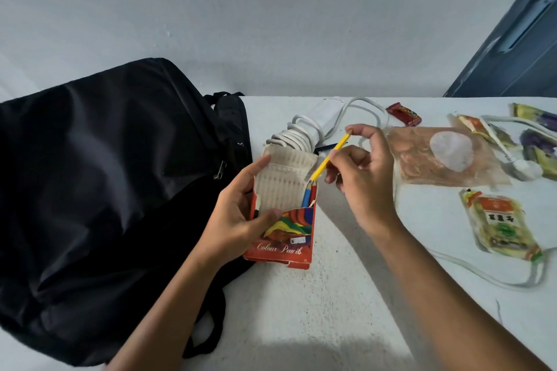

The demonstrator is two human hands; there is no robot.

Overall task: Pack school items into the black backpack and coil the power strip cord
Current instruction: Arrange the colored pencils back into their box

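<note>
The black backpack (pixel 105 190) lies on the left of the white table. My left hand (pixel 238 214) grips a red colour pencil box (pixel 286 220) with its flap open; a blue and a red pencil stand in its right side. My right hand (pixel 358 172) pinches a yellow pencil (pixel 330 156) whose lower tip sits at the box's mouth. Behind the box lies the white power strip (pixel 324 116) with part of its cord coiled (pixel 294 137). The rest of the cord (pixel 470 268) trails loose across the right of the table.
Several snack packets lie on the right: a brown clear one (pixel 437 156), a yellow-green one (pixel 500 223), a small red one (pixel 404 113). A white plug (pixel 524 170) rests among them. A dark pencil (pixel 327 147) lies behind the box. A wall stands close behind the table.
</note>
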